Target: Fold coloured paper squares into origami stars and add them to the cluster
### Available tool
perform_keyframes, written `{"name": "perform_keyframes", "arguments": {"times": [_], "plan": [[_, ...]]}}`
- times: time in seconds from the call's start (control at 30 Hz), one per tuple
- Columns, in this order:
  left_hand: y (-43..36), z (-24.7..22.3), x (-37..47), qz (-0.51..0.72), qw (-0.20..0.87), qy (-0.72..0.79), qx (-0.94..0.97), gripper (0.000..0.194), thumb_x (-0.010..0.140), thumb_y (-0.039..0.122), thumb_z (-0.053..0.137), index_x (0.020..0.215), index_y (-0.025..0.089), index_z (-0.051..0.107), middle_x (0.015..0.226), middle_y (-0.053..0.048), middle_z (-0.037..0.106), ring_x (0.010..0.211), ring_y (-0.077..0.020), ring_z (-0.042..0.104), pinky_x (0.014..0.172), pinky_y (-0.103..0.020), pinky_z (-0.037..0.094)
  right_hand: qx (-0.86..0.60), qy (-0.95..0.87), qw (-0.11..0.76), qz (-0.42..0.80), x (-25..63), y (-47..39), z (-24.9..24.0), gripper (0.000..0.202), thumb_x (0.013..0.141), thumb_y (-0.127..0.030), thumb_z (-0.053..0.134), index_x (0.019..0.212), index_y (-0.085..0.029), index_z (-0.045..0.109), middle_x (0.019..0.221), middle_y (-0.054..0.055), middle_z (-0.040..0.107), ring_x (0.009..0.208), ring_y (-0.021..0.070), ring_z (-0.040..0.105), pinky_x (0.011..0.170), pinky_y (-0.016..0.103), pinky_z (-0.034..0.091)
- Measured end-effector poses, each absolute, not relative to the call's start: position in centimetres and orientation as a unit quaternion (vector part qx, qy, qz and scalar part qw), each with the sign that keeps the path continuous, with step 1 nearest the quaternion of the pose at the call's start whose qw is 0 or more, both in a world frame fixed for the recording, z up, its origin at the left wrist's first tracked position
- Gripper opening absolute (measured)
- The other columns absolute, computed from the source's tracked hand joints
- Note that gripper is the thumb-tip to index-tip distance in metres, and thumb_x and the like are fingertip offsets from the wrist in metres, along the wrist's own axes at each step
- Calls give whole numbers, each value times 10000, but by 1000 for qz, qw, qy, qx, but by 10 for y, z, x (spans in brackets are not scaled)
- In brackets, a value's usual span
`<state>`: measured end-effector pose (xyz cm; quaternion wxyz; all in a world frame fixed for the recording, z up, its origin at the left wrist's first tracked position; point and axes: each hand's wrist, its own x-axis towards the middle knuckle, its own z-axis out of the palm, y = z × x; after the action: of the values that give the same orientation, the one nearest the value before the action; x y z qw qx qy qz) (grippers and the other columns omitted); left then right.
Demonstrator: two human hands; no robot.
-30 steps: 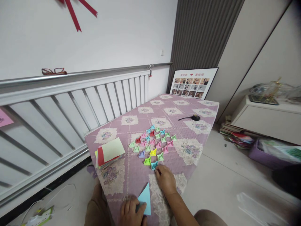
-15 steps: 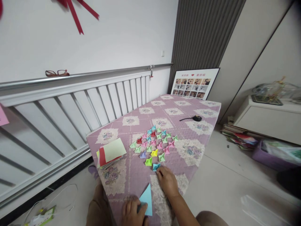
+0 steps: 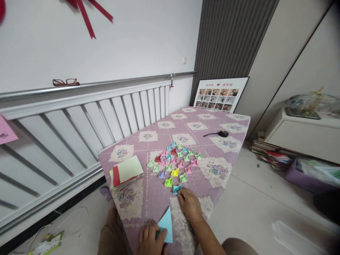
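Observation:
Fingers closed, my right hand [image 3: 190, 204] pinches the edge of a blue folded paper boat [image 3: 176, 189] at the near end of a group. Several other small paper boats [image 3: 174, 161] in pink, green, red, blue, yellow and purple stand in rough rows beyond it. Near the table's front edge, my left hand [image 3: 152, 239] grips a light blue piece of folded paper [image 3: 166, 226] between thumb and fingers. Its pointed end faces away from me, and part of it is hidden under the fingers.
A stack of coloured paper [image 3: 127, 171] lies at the table's left edge. Farther back on the floral tablecloth [image 3: 164, 134] sits a black tape measure [image 3: 223, 133]. A white radiator [image 3: 106, 113] runs along the left, and a photo board [image 3: 220, 94] leans behind the table.
The view has shifted very slightly. Both hands keep their places, the right on the blue paper boat and the left on the light blue folded paper.

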<state>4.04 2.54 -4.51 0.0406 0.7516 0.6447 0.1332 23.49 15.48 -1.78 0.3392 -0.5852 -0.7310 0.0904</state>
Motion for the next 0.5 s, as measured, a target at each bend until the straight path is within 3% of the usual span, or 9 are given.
{"name": "perform_keyframes", "arguments": {"times": [0.5], "plan": [[26, -47, 39, 145, 44, 643, 751, 388, 695, 252, 637, 1064, 358, 688, 1057, -40, 634, 1000, -276, 528, 925, -430, 346, -583, -715, 370, 112, 236, 157, -23, 168, 818, -227, 499, 734, -224, 644, 751, 43, 653, 758, 199, 589, 717, 297, 423]]}}
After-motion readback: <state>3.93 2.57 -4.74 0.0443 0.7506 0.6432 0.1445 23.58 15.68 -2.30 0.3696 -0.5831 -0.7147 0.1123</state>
